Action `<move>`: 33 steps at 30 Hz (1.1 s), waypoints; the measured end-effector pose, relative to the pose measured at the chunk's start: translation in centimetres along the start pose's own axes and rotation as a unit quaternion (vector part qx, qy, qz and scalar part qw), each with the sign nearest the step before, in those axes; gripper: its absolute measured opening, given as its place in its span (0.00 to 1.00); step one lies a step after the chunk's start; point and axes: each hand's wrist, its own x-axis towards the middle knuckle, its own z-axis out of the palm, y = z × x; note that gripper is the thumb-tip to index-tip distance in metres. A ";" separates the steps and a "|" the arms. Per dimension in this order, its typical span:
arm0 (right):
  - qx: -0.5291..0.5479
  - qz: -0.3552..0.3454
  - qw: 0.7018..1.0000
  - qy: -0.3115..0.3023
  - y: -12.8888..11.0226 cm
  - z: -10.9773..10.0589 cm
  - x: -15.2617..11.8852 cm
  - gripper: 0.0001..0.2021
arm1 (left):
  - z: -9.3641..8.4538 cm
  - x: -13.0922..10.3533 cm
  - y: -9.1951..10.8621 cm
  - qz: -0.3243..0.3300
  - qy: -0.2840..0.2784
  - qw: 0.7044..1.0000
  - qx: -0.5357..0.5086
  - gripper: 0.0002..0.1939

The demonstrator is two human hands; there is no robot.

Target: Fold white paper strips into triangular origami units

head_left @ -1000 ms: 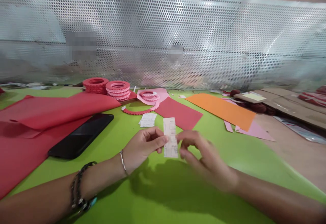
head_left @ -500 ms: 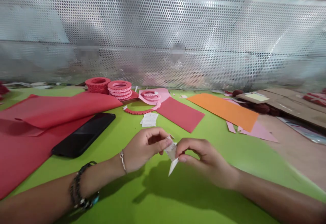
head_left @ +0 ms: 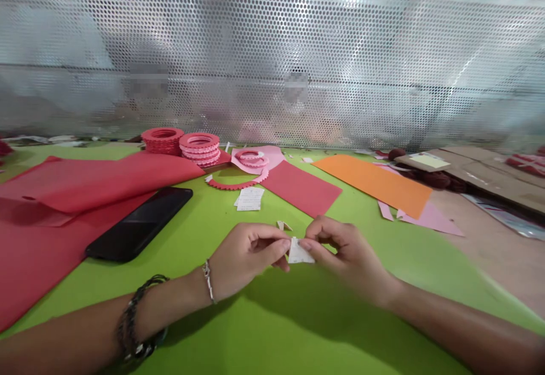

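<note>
Both hands meet at centre: the left hand [head_left: 251, 258] pinches one side of a small white paper slip [head_left: 300, 251] between thumb and fingers, and the right hand [head_left: 347, 255] pinches its other side. The slip is above the green tabletop [head_left: 272, 329]; printed paper slips [head_left: 250, 199] lie at eleven o'clock from it, the black smartphone [head_left: 140, 224] at ten.

Two hands [head_left: 286, 264] pinching small white paper [head_left: 301, 251], above green tabletop [head_left: 272, 329]

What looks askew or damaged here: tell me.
The toothed red strip curls open, unlike the closed rings stacked behind it, and a loose pink scrap lies by the orange sheet. Nothing looks spilled.
</note>
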 end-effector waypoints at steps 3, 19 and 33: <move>-0.035 -0.012 0.999 0.000 0.2 0.1 0.0 0.09 | 0.0 0.0 -0.2 -0.002 0.004 1.000 0.025 0.09; -0.078 -0.067 0.994 -0.028 0.1 -0.4 0.0 0.08 | -0.2 -0.1 0.2 0.079 0.025 0.976 0.201 0.10; 0.212 0.040 0.976 -0.044 -0.5 -0.4 0.1 0.06 | -1.1 -0.3 1.4 0.252 0.110 0.907 0.318 0.07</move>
